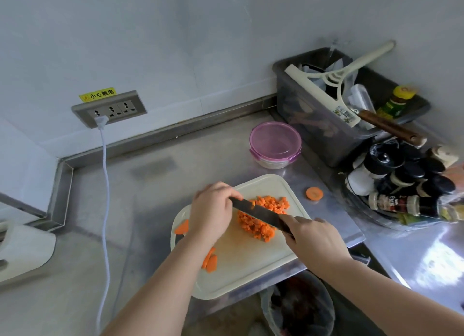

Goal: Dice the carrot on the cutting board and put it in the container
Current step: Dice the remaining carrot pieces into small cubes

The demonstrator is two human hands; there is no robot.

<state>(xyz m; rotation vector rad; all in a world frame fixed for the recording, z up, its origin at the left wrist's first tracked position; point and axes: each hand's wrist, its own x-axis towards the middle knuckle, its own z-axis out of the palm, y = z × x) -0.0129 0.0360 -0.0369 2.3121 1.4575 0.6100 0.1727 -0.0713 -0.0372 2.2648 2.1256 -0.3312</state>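
Most of the dicing looks done: a pile of diced carrot (263, 217) lies on the far half of the cutting board (246, 260), in small orange cubes. Some work is left, I think. A few carrot slices (210, 260) lie uncut near the left edge of the board, and one round carrot slice (314, 193) sits on the steel counter (150, 210) just beyond the board's far right corner. The container (275, 144) stands behind the board, apart from it, with its pink lid (275, 137) on, so I judge that no carrot is inside yet. The knife (256, 213) lies across the pile, its blade slanting over the middle of the board. The right hand (315, 237) is closed around the handle at the board's right edge. The left hand (213, 210) comes in from the board's left side, and its bent fingers clamp over the back of the blade near the tip.
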